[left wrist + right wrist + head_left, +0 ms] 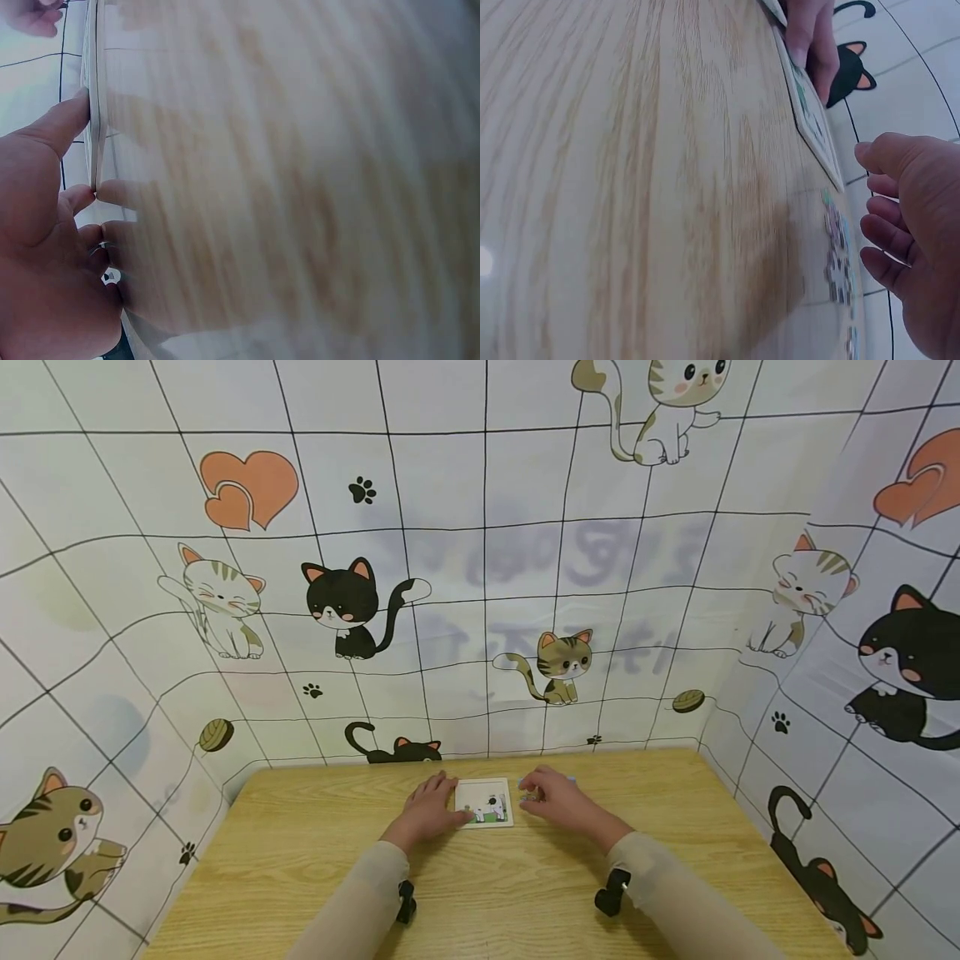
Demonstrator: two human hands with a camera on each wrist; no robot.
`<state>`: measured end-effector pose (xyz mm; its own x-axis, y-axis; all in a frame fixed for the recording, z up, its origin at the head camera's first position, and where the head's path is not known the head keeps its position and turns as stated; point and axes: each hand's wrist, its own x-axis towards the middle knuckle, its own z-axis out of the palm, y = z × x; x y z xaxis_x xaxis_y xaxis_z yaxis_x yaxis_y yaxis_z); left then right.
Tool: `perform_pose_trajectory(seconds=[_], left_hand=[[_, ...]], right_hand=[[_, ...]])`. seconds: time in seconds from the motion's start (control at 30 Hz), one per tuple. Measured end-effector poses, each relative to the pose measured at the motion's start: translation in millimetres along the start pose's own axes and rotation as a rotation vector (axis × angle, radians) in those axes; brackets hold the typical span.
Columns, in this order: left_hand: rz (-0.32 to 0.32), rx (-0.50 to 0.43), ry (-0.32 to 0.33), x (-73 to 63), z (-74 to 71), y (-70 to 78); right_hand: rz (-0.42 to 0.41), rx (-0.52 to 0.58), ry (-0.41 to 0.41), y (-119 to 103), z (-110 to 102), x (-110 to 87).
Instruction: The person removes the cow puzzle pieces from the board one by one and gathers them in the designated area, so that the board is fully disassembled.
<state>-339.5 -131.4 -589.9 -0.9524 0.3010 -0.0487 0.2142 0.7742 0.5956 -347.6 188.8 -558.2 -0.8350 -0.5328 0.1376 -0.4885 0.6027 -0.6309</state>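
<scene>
A shallow white-rimmed jigsaw tray (472, 791) lies flat on the table, with a partly filled picture (491, 811) of green ground and small figures along its lower part. My left hand (426, 814) rests at the tray's left side, its thumb on the lower left of the picture and its fingers spread along the edge. Loose jigsaw pieces (837, 262) lie just right of the tray. Over them hovers my right hand (561, 800), fingers loosely bent and thumb apart, with nothing visible in its grasp. It hides most of these pieces in the head view.
The wooden table (315, 852) ends at a back wall (450, 568) covered in cat-patterned sheeting, which also runs down both sides. Each wrist wears a black strap mount, such as the right one (612, 892).
</scene>
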Motion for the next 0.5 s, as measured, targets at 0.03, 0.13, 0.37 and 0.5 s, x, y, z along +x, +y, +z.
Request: perform_pose_trajectory(seconds=[0.03,0.13,0.37,0.5], left_hand=[[0.012,0.006,0.001,-0.2,-0.5,-0.9],[0.018,0.009,-0.004,-6.3,-6.5,8.3],[-0.03,0.04,-0.026,-12.7,-14.9,23.6],[-0.034,0.045,-0.027,-9.5,-14.2,21.4]], right_hand=[[-0.003,-0.018,-0.001,-2,2,2.3],[-0.012,-0.062,0.003,-9,7,8.1],[-0.052,-0.124,-0.004,-24,18,17.6],[-0.067,-0.131,-0.019,-30,20,22.6]])
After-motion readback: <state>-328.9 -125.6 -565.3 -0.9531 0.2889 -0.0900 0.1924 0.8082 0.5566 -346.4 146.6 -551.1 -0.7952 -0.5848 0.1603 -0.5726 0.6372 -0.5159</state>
